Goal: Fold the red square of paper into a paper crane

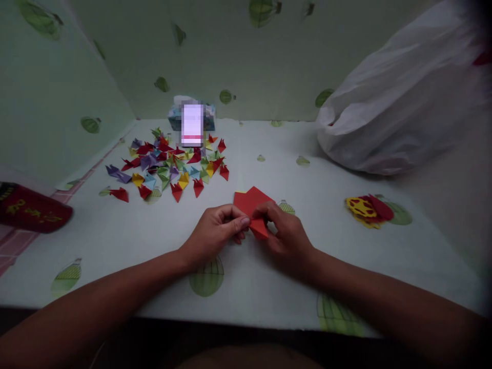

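Between my two hands is a small folded piece of red paper [260,229], pinched at its left corner by my left hand [215,230]. My right hand [286,236] grips the same folded paper from the right, its fingers curled and partly hiding it. Just behind the hands, flat red paper squares [252,198] lie on the table, with a sliver of yellow at their upper left edge. To the left, farther back, spreads a pile of folded paper cranes [169,164] in red, yellow, green, blue and purple.
Behind the cranes, a blurred lit phone [192,123] leans against a tissue box [210,117]. A white plastic bag [376,113] bulges at the back right. Red and yellow cut-out pieces [369,210] lie on the right. A red cylindrical container [34,207] rests at the left edge.
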Demonstrator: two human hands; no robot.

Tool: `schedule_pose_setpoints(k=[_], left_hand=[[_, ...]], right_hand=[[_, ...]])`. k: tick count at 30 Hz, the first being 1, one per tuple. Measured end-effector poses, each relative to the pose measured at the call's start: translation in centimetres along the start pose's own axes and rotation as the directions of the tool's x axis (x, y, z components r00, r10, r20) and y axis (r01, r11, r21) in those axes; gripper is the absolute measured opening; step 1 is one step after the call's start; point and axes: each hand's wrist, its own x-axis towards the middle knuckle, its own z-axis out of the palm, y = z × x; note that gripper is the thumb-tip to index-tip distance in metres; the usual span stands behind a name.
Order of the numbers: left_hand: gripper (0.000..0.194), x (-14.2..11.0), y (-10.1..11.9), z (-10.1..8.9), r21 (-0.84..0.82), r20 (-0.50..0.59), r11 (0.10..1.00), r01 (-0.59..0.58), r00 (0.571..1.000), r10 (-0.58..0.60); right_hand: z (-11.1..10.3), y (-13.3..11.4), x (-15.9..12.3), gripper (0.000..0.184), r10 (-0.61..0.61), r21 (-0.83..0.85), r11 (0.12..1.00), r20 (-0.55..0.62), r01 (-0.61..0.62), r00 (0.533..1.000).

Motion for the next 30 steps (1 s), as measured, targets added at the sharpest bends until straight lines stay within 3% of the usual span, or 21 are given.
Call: schedule_pose_setpoints(k=[10, 23, 30], left_hand=[[0.018, 0.00, -0.22, -0.22, -0.069, 0.008, 0.997, 0.024, 1.000, -0.024], [0.015, 0.17, -0.41, -0.20, -0.073, 0.061, 0.993, 0.096, 0.994, -0.092], [0.016, 0.14, -0.33, -0.43, -0.048, 0.041, 0.999, 0.022, 0.999, -0.020]], right_hand=[[-0.12, 0.21, 0.26, 0.024, 0.042, 0.032, 0.999, 0.016, -0.043, 0.999], [-0.58, 0.29, 0.14, 0.023, -0.020, -0.023, 1.000, 0.027, 0.020, 0.999], [-0.68, 0.33, 0.45, 0.022, 0.020, 0.027, 0.999, 0.048, -0.022, 0.999]])
